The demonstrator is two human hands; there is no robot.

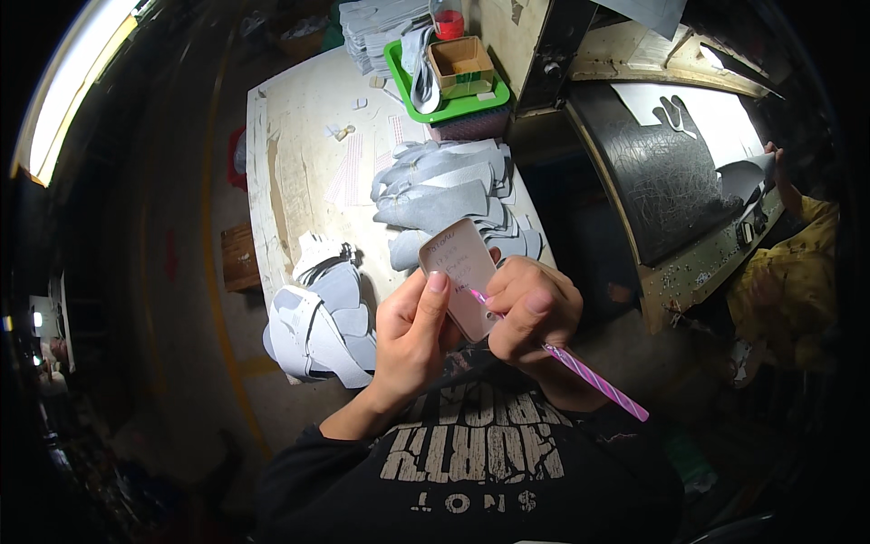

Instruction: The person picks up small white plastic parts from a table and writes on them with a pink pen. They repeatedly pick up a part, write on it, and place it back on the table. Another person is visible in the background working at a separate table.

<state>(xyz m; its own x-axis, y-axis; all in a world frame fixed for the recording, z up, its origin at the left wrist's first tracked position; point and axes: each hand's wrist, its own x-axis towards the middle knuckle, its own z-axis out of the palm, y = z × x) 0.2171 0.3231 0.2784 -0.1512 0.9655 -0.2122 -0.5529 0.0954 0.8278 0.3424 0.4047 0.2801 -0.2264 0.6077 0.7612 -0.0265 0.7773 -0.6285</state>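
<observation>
My left hand (412,331) grips a flat, pale card-like piece (455,263) with rounded corners, the thumb resting on its face. Handwriting covers the upper part of that face. In my right hand (536,308) is a pink striped pen (598,383), its tip at the writing and its barrel slanting down to the right. The fingers of my right hand also meet the piece's lower right edge. Just beyond my hands lie stacked grey-blue cut pieces (444,198) on the white table (304,150). Left of my left hand sits a bundle of white and grey pieces (319,322).
A green tray (444,111) with a cardboard box (460,65) stands at the table's back. More flat grey pieces (385,32) are piled behind it. To the right is a black scratched work surface (657,172) with white sheet material (725,127). A person in yellow (788,281) works there.
</observation>
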